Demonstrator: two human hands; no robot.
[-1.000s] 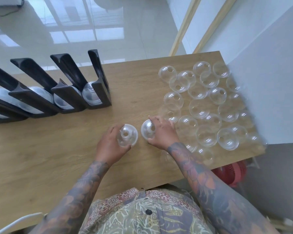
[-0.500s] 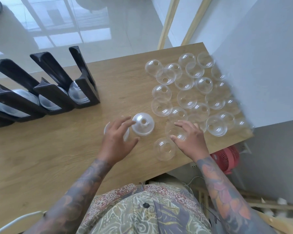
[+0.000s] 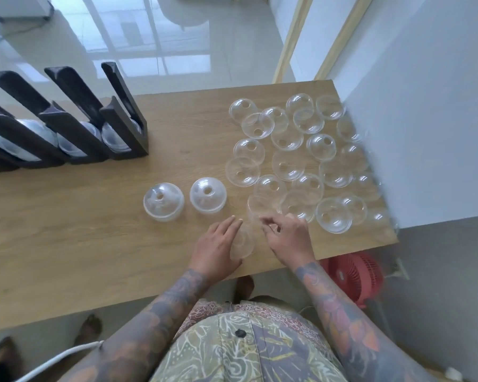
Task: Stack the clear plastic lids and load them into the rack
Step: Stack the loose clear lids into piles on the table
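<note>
Two short stacks of clear dome lids stand dome-up on the wooden table (image 3: 66,244), one on the left (image 3: 163,201) and one beside it (image 3: 208,194). Several loose clear lids (image 3: 301,158) lie spread over the table's right part, some dome-up, some upside down. My left hand (image 3: 218,249) holds a single clear lid (image 3: 243,242) at its rim near the front edge. My right hand (image 3: 286,235) pinches the rim of another clear lid (image 3: 260,209) tilted up from the pile. The black slotted rack (image 3: 75,128) stands at the left with lid stacks in its slots.
A white wall (image 3: 425,119) runs along the table's right edge. A red fan (image 3: 353,277) sits on the floor below the table's front right corner. Bare feet (image 3: 90,326) show under the front edge. A white cable (image 3: 61,357) hangs at lower left.
My left hand let go of the left stack and moved right onto a single lid near the front edge. My right hand shifted to pinch a lid from the pile. The camera view shifted.
</note>
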